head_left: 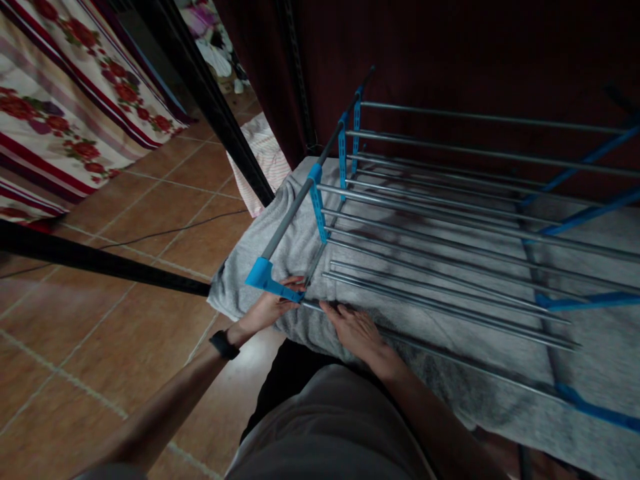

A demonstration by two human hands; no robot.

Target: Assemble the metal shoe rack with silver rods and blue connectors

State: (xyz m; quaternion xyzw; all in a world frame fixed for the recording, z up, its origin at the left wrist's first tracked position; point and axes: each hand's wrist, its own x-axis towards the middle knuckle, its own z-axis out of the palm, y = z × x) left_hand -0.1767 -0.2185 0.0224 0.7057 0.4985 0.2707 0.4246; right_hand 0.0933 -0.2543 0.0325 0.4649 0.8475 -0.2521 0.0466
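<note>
Left hand (281,301): gripping blue bracket (273,285)
Right hand (356,332): on front rod (313,305), grip unclear
Other rods (425,303): just beyond right hand

There are two hands (354,331), one wristband (224,345) and eight blue brackets (319,212).

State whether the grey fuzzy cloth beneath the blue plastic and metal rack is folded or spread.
Spread: the grey fuzzy cloth extends widely beneath the rack, wrinkled at left.
</note>
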